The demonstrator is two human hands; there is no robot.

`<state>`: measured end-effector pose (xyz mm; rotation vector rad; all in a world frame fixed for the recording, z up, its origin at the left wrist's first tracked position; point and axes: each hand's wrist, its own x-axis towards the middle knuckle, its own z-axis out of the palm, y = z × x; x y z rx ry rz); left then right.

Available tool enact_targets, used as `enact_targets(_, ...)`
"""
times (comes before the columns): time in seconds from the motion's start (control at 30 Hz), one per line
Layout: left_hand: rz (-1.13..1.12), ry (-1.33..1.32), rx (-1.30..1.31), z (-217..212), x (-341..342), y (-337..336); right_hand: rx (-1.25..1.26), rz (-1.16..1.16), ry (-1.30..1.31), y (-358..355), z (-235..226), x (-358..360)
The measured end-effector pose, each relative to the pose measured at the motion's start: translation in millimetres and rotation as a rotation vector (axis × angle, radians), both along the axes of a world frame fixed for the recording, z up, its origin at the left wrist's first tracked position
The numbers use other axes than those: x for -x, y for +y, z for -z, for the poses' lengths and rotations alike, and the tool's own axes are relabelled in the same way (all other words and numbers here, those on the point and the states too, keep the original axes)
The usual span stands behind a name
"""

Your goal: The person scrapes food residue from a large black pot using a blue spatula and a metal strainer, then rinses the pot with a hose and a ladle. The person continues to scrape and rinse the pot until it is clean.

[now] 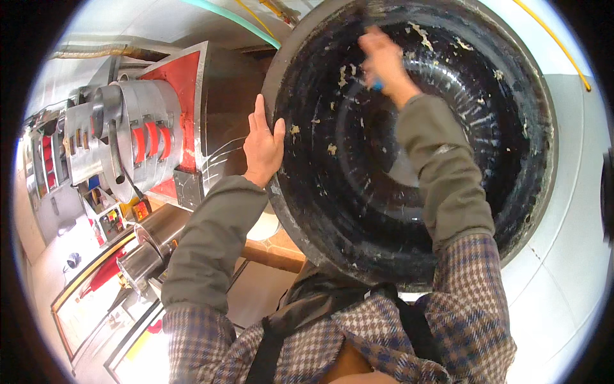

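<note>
A large round black bowl-shaped vessel stands in front of me with its mouth facing up toward me. Pale flakes of residue cling to its inner wall. Reaching inside, my right hand is closed around a blue-handled tool near the far wall. Motion blurs that hand, and the tool's working end cannot be made out. My left hand lies against the left rim, fingers stretched and thumb apart, holding nothing.
To the left stands a red-and-metal machine with a rounded metal housing. Metal cylinders sit lower left, beside a yellow-edged frame. A yellow hose hangs at the far right, and a teal hose runs behind.
</note>
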<state>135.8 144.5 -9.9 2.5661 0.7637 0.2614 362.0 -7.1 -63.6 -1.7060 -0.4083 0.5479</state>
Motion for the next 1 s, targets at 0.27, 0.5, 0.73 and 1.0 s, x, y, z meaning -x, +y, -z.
enact_targets(0.27, 0.005, -0.012, -0.150, 16, 4, 2, 0.985, 0.478, -0.451, -298, 277, -52)
enact_targets(0.5, -0.013, 0.043, -0.026, 14, 6, 2, 0.561, -0.087, -0.052, -177, 201, 190)
enact_targets(0.73, 0.019, -0.064, -0.129, 18, 6, 3, 0.260, -1.341, 0.462, -250, 28, 162)
enact_targets(1.0, 0.050, -0.065, -0.182, 29, 6, 9, 0.216, -1.639, 0.314, -267, -3, 181)
